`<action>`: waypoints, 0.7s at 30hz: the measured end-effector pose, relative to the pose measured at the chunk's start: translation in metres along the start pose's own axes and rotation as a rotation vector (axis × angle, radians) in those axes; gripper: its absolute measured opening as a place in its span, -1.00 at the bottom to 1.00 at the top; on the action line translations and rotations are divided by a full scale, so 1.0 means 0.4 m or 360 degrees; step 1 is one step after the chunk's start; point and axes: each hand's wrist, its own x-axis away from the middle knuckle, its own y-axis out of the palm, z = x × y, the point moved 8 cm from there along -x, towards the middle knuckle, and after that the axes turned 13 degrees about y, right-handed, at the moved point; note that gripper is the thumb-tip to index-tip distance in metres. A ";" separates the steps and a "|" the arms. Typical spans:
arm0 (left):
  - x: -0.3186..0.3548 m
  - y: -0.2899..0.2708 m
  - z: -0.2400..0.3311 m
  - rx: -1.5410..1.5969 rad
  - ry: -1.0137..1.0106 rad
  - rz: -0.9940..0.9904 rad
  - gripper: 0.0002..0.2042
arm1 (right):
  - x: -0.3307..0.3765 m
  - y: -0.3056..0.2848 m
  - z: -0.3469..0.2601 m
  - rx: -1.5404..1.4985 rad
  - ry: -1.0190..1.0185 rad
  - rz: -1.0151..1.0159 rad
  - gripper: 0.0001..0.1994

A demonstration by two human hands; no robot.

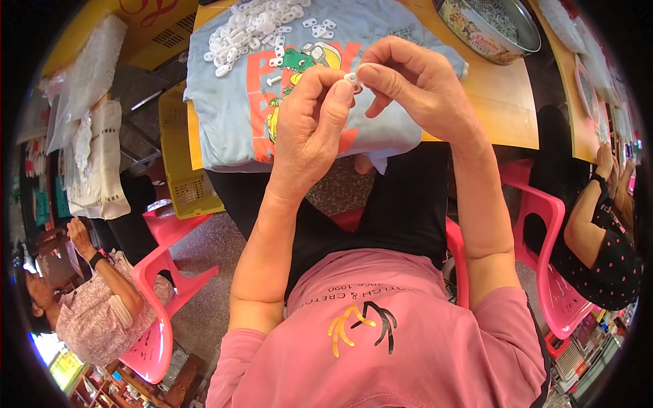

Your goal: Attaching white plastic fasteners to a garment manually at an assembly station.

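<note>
In front of me, my left hand (309, 122) pinches a small white plastic piece (350, 77) between thumb and forefinger. My right hand (423, 88) meets it from the other side, thumb and forefinger closed at the same piece. Fingertips cover most of it, so its full shape is hidden. Under both hands a blue shirt (224, 129) with a cartoon print is spread over the table. On it lie a heap of white plastic pieces with holes (248, 30), a few separate ones (320, 28), and a white pin-like piece (273, 81) beside my left hand.
An oval tin (469, 30) of small metal parts stands at the far right of the wooden table (510, 102). Small grey parts (406, 32) lie on the cloth. A yellow crate (183, 163) is at left. People sit on pink chairs (163, 285) on both sides.
</note>
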 end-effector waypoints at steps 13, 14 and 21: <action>0.007 -0.006 -0.009 0.0128 -0.0096 0.0032 -0.86 | -0.001 0.000 0.009 -0.0088 -0.0010 0.0006 -0.79; 0.007 -0.005 -0.009 0.0129 -0.0097 0.0031 -0.86 | -0.001 0.001 0.011 -0.0097 -0.0011 0.0008 -0.79; 0.007 -0.005 -0.013 0.0056 -0.0087 0.0012 -0.86 | 0.001 0.007 0.015 -0.0043 -0.0004 0.0040 -0.79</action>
